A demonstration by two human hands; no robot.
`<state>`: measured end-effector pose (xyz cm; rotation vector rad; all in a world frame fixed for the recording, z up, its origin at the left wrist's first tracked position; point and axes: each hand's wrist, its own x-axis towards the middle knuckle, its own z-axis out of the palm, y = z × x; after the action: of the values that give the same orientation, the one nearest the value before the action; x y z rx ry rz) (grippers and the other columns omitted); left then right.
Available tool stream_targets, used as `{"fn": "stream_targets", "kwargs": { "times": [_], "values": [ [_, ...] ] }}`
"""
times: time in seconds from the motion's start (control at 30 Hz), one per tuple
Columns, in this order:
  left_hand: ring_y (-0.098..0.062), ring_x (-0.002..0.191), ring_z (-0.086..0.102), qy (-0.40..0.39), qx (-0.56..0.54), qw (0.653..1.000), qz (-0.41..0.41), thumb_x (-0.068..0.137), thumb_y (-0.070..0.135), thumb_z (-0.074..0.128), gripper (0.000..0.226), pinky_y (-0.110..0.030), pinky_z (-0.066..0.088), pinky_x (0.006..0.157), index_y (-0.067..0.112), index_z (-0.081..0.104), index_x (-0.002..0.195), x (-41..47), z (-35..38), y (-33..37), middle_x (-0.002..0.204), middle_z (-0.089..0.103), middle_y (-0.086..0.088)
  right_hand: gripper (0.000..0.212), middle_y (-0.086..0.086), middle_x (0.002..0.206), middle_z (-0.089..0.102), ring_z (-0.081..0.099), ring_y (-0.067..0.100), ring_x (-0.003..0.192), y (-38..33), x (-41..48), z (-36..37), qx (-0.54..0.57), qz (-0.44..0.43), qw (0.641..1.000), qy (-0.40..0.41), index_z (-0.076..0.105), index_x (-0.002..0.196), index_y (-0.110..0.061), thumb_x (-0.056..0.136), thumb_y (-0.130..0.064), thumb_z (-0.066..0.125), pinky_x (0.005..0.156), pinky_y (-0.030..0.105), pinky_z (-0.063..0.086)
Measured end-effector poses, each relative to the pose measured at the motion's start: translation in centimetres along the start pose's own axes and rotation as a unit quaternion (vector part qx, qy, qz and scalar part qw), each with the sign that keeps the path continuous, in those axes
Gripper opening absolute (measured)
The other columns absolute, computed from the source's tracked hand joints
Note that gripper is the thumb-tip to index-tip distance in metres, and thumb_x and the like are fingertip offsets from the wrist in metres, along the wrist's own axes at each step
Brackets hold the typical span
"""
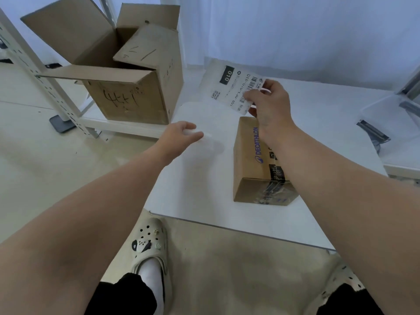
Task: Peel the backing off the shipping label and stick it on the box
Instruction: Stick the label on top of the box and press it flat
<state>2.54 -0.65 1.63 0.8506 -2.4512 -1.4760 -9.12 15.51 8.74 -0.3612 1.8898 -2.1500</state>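
My right hand (268,103) pinches the near corner of a white shipping label (227,85) printed with a barcode, a QR code and "010", and holds it in the air above the table. Just below that hand, a small brown Decathlon box (250,160) lies closed on the white table (193,178). My left hand (181,137) reaches out over the table's left part with a thin translucent backing sheet (210,142) pinched at its fingertips, blurred by motion. The label and the backing are apart.
A large open cardboard box (127,71) with handwriting stands on a low shelf at the back left, beside a perforated metal rack post (45,87). A clear plastic bin (391,123) sits at the right. My feet in clogs are below the table's near edge.
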Motion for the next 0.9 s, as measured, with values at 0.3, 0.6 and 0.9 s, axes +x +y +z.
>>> {"fn": "stream_targets", "kwargs": {
  "times": [0.3,0.6,0.9],
  "values": [
    [-0.022,0.114,0.056,0.013,0.013,1.000,-0.017,0.073,0.049,0.064,0.025,-0.039,0.040,0.103,0.035,0.067,0.093,0.4,0.3,0.0,0.106,0.068,0.004,0.012,0.008,0.095,0.071,0.069,0.021,0.088,1.0,0.4,-0.1,-0.003,0.014,1.000,-0.022,0.062,0.083,-0.013,0.080,-0.001,0.061,0.066,0.026,0.055],
    [-0.012,0.078,0.063,-0.080,-0.151,0.985,0.035,0.076,0.017,0.066,0.037,-0.021,0.049,0.072,0.014,0.063,0.112,-0.4,-0.1,2.8,0.098,0.068,-0.004,0.019,0.007,0.079,0.071,0.064,0.022,0.074,-0.7,-0.1,-1.8,0.055,0.067,0.996,-0.031,0.064,0.068,-0.017,0.081,-0.003,0.063,0.070,0.034,0.050],
    [-0.016,0.073,0.051,-0.098,-0.071,0.991,-0.058,0.087,0.007,0.061,0.043,-0.026,0.043,0.065,0.020,0.053,0.127,-0.7,0.2,0.3,0.102,0.055,-0.008,0.018,0.007,0.080,0.068,0.062,0.020,0.075,-2.1,0.1,-3.4,0.125,0.107,0.985,-0.052,0.063,0.072,-0.015,0.084,-0.002,0.061,0.069,0.032,0.050]
  ]
}}
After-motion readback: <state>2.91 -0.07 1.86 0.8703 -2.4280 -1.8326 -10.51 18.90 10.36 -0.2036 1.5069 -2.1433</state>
